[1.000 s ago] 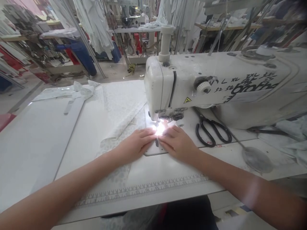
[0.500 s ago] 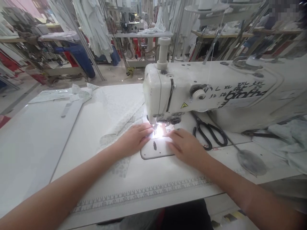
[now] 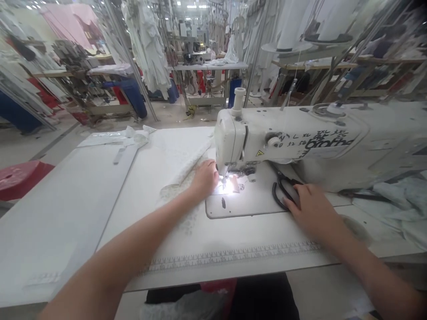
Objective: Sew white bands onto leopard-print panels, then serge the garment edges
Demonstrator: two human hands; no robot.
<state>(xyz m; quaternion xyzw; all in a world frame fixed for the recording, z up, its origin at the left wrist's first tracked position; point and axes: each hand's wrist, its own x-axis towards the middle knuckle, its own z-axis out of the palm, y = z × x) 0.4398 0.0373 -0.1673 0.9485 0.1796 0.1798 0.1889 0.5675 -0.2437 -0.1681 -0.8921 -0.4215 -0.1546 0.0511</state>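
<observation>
My left hand [image 3: 204, 178] is closed beside the needle of the sewing machine [image 3: 233, 138], its curled fingers at the left of the lit presser foot. What those fingers hold, if anything, is hidden. Pale patterned fabric [image 3: 187, 171] lies on the table left of the machine head, partly under my left wrist. My right hand [image 3: 310, 206] is at the black-handled scissors [image 3: 279, 191], thumb and fingers around one handle loop. The scissors lie on the table under the machine arm, their blades pointing away. A small pinkish piece [image 3: 235, 183] shows beside the bright needle area.
A printed ruler [image 3: 233, 257] runs along the front of the table. Crumpled fabric [image 3: 407, 200] lies at the right, a round metal dish [image 3: 355, 229] partly behind my right forearm. A red stool [image 3: 25, 178] stands left. Other sewing tables and hanging garments fill the background.
My right hand has left the needle area and moved right onto the scissors. My left hand has curled up close to the presser foot. The view has shifted left and tilted up.
</observation>
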